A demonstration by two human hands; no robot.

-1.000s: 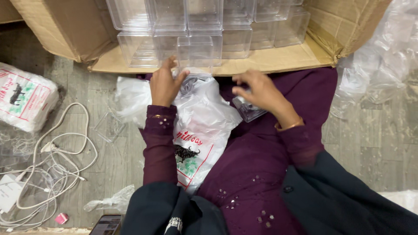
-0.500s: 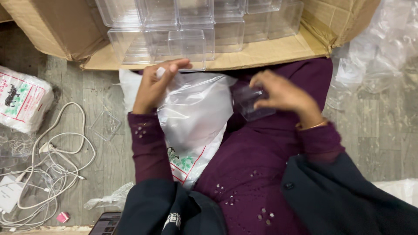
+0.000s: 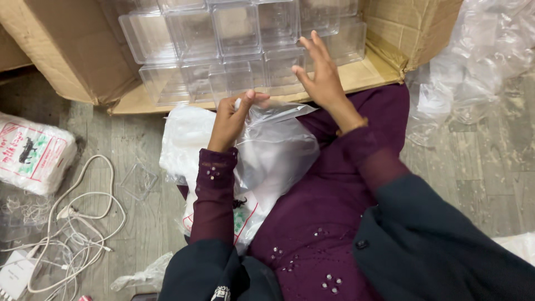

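My left hand [image 3: 233, 118] pinches the top edge of a clear plastic bag [image 3: 274, 151] that rests on my lap over maroon cloth. The bag bulges and has a printed patch near its bottom. My right hand [image 3: 319, 75] is raised above the bag's mouth with fingers spread and nothing in it. It hovers just in front of several clear plastic boxes [image 3: 237, 47] stacked inside an open cardboard carton [image 3: 384, 33] lying on its side.
White cables [image 3: 72, 223] and a white adapter lie on the grey floor at the left, beside a printed white packet [image 3: 33, 153]. A loose clear lid [image 3: 138, 179] sits near my left knee. Crumpled clear plastic wrap [image 3: 479, 61] is piled at the right.
My right hand held a small clear box over the bag; now it is empty, open and lifted toward the carton. My left hand has raised the bag's edge.
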